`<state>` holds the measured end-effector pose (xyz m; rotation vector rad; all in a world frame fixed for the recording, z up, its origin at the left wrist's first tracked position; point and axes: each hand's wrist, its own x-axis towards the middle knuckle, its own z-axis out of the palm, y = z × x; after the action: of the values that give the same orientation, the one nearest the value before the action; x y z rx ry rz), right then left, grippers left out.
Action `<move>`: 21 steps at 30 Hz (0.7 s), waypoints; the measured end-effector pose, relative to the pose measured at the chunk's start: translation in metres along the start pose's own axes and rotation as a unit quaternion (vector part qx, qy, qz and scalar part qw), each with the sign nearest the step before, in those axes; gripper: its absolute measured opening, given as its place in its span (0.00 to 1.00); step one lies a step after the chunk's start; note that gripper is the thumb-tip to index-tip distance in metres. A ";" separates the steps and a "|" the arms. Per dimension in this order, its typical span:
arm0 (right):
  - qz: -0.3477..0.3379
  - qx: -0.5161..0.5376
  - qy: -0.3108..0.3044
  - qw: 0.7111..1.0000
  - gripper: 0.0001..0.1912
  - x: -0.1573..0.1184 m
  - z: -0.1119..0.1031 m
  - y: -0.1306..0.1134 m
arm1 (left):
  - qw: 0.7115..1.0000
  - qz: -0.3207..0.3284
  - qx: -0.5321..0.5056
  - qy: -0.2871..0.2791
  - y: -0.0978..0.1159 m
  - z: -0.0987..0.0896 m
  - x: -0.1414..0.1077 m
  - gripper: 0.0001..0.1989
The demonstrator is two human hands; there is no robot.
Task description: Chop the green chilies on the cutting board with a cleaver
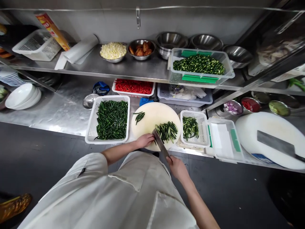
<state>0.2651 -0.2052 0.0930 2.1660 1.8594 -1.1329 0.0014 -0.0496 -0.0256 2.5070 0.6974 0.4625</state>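
My right hand point(177, 167) grips the handle of a cleaver point(162, 145), its blade slanting across the near part of the round white cutting board point(147, 116). Against the blade's left side, my left hand point(145, 140) is closed with bent fingers over green chili peppers, mostly hidden beneath it. Right of the blade lies a pile of cut green chili pieces point(166, 131). A few whole green chilies point(139, 117) rest at the board's upper left. To the left, a white basket point(87, 127) is full of whole green chilies; a smaller basket point(203, 127) at right holds cut ones.
Behind the board are a tray of red chilies point(133, 86) and a bluish tray point(186, 101) with plastic bags. The shelf above bears bowls and a clear tub of chopped greens point(200, 65). At right, another cleaver point(275, 143) lies on a second cutting board point(252, 122).
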 end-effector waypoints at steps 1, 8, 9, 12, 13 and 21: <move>-0.001 0.007 -0.003 1.000 0.21 -0.002 -0.001 0.002 | 1.000 0.000 -0.008 -0.001 0.000 0.000 -0.001 0.14; 0.013 0.042 -0.024 0.999 0.20 0.014 0.013 -0.010 | 1.000 -0.008 -0.029 0.007 0.002 -0.004 0.001 0.15; 0.021 0.043 -0.016 0.999 0.20 0.022 0.016 -0.017 | 0.999 -0.006 -0.032 0.006 0.003 -0.005 0.002 0.15; 0.027 0.062 0.015 0.998 0.21 0.048 0.018 -0.036 | 0.999 0.017 -0.044 -0.003 0.003 -0.011 0.007 0.15; 0.024 0.073 0.024 0.997 0.22 0.054 0.017 -0.040 | 0.998 0.032 -0.046 -0.011 0.002 -0.015 0.009 0.15; -0.007 0.084 0.043 0.996 0.18 0.028 0.020 -0.020 | 0.957 -0.219 0.139 0.131 -0.051 -0.069 0.033 0.14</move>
<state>0.2376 -0.1866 0.0705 2.3291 1.8790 -1.2595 -0.0216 0.0326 0.0099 2.4531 1.4720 0.5659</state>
